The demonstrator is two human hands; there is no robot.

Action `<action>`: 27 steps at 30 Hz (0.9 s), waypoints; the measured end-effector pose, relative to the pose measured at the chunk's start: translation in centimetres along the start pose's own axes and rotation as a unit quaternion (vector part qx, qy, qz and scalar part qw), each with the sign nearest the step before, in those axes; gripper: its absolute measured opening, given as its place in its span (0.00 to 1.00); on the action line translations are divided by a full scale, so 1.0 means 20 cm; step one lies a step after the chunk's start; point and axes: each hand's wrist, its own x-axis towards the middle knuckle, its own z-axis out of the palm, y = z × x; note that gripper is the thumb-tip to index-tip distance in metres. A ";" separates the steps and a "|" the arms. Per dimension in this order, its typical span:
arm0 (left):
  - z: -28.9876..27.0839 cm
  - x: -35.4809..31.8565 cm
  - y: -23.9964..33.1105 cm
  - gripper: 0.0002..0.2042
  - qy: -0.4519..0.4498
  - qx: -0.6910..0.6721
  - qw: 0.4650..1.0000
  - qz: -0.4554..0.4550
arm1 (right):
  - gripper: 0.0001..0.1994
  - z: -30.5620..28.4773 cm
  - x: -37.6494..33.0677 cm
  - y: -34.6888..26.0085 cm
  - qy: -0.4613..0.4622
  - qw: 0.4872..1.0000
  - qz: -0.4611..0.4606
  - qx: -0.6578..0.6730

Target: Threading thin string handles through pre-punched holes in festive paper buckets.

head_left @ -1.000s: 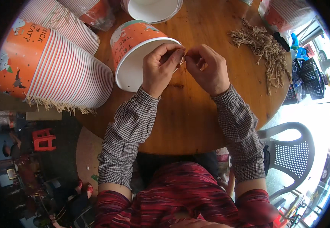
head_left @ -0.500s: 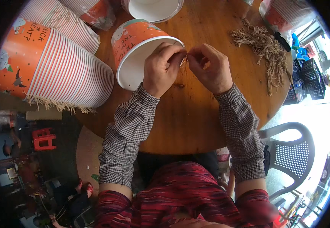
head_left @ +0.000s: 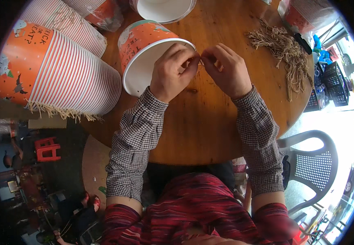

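Observation:
An orange printed paper bucket [head_left: 144, 43] with a white rim lies tilted on the table, its mouth toward me. My left hand [head_left: 173, 73] is closed in a pinch in front of that mouth and overlaps the right part of the rim. My right hand [head_left: 229, 71] is pinched just beside it, to the right of the bucket. Fingertips of both hands nearly meet over a thin cord [head_left: 200, 64], of which only a bit shows between them; the rest is hidden by the fingers.
Nested orange buckets [head_left: 77, 71] with twine ends hanging out lie at the left, more stacks behind. A white bucket [head_left: 164, 9] stands at the back. Loose twine [head_left: 281, 49] lies at the right beside a black object [head_left: 303, 43]. A grey chair [head_left: 313, 167] stands right of the table.
My hands have drawn very slightly apart, still pinching. The bucket has shifted a little to the left.

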 end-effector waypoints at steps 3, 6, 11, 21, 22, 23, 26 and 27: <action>0.00 0.00 -0.01 0.06 0.003 -0.066 0.995 -0.071 | 0.07 0.01 0.00 0.00 0.009 0.998 -0.041 -0.049; 0.01 -0.04 -0.04 0.05 -0.049 -0.166 0.971 -0.163 | 0.07 0.02 0.00 -0.01 0.017 0.997 -0.058 -0.049; -0.02 -0.02 -0.03 0.07 -0.042 -0.507 0.753 -0.417 | 0.07 0.08 -0.02 0.01 0.002 0.968 0.099 0.230; -0.01 -0.03 -0.04 0.07 0.022 -0.563 0.719 -0.408 | 0.05 0.13 -0.01 0.02 0.032 0.827 0.180 0.532; -0.01 -0.03 -0.03 0.07 0.022 -0.563 0.719 -0.408 | 0.05 0.12 -0.01 0.02 0.031 0.826 0.180 0.533; -0.01 -0.03 -0.03 0.07 0.029 -0.554 0.722 -0.415 | 0.06 0.12 -0.01 0.03 0.022 0.827 0.189 0.529; 0.00 -0.02 0.00 0.07 0.033 -0.524 0.742 -0.417 | 0.06 0.13 -0.02 0.04 0.014 0.831 0.191 0.522; -0.01 -0.02 0.01 0.07 0.030 -0.503 0.759 -0.412 | 0.06 0.14 -0.02 0.04 0.014 0.835 0.184 0.519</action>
